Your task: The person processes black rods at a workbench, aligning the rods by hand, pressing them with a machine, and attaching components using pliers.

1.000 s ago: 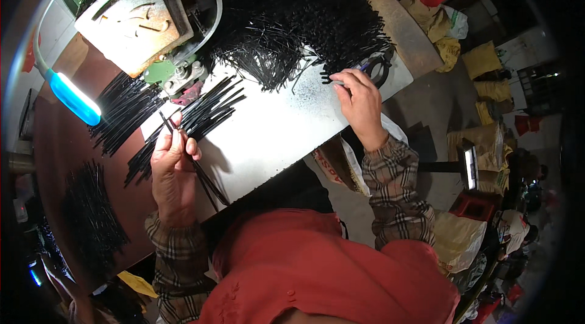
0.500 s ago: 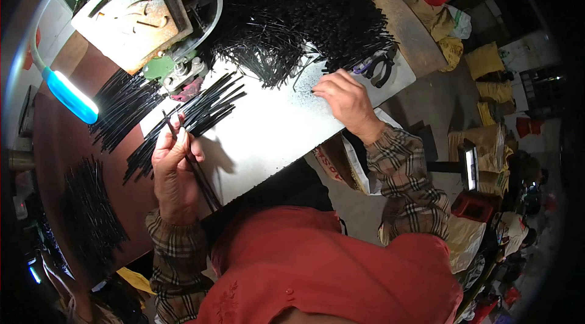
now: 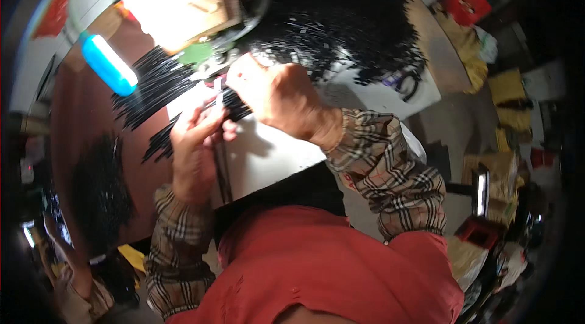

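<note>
My left hand [image 3: 196, 141] is closed on a pair of thin black strips [image 3: 223, 172], which hang down past the palm toward the table edge. Their upper ends reach up to the metal head of the green bench machine [image 3: 210, 55]. Just right of that head is my right hand [image 3: 280, 97], fingers bent together close to the left fingertips; whatever they pinch is hidden by glare and blur. Beneath both hands lies a bundle of loose black strips [image 3: 159, 144], partly covered by them.
A large heap of black strips [image 3: 341, 13] covers the back of the white board [image 3: 283, 162]. Pliers [image 3: 409, 85] lie at its right. More bundles [image 3: 103, 184] rest on the brown table [image 3: 73, 117]. A blue lamp [image 3: 108, 63] hangs at the left. Another person's arm [image 3: 76, 263] shows lower left.
My right hand has swung left from beside the heap to the machine head, next to my left hand. The left still grips the strips. The whole view has shifted slightly.
</note>
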{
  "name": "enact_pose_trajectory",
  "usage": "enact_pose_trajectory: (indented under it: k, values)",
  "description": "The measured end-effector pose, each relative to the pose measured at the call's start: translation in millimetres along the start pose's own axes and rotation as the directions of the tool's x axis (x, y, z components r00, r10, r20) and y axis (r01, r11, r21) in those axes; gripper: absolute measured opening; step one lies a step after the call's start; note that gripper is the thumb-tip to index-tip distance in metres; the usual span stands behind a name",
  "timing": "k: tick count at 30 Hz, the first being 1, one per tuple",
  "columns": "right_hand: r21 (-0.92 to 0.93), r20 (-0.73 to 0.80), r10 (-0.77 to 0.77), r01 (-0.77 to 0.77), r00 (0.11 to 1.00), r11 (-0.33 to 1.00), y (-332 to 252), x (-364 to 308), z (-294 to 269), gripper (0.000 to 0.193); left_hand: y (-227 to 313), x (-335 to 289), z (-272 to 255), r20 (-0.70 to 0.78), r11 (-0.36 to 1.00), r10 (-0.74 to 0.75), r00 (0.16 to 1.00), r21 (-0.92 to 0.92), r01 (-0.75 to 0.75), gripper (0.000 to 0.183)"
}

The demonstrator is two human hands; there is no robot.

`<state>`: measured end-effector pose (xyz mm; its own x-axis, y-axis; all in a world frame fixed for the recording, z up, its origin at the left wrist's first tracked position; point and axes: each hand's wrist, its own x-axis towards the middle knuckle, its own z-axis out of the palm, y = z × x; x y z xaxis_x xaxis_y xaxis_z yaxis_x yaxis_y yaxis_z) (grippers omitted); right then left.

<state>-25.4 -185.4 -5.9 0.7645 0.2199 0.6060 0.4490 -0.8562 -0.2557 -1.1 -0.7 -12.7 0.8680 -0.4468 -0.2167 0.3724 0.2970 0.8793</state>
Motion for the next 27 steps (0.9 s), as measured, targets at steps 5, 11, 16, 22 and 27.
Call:
enact_pose_trajectory:
  k: [5, 11, 16, 22, 27]
  values:
    - [0.828, 0.204, 0.384, -0.368, 0.901, 0.423, 9.8, -5.1, 34.5, 0.01, -9.5, 24.4, -3.7, 0.012, 0.997, 0.076, 0.997, -0.023, -0.076, 0.029]
    - [0.828, 0.293, 0.551, -0.496, 0.782, 0.263, -11.2, 8.8, 41.6, 0.013, -8.5, 27.6, -5.3, -0.022, 0.992, 0.114, 0.993, -0.046, -0.115, 0.014]
    - [0.81, 0.315, 0.581, -0.532, 0.75, 0.247, -8.3, 5.8, 47.3, 0.013, -13.3, 33.0, -7.9, 0.011, 0.993, 0.093, 0.996, -0.074, -0.092, 0.007]
    - [0.855, 0.314, 0.596, -0.493, 0.739, 0.162, -10.6, 5.5, 52.7, 0.013, -13.0, 33.4, -8.1, -0.033, 0.991, 0.103, 0.994, -0.084, -0.105, 0.008]
    - [0.909, 0.277, 0.516, -0.395, 0.81, 0.131, -3.3, 3.3, 53.9, 0.015, -11.6, 32.0, -2.4, -0.031, 0.993, 0.117, 0.993, -0.021, -0.117, 0.01]
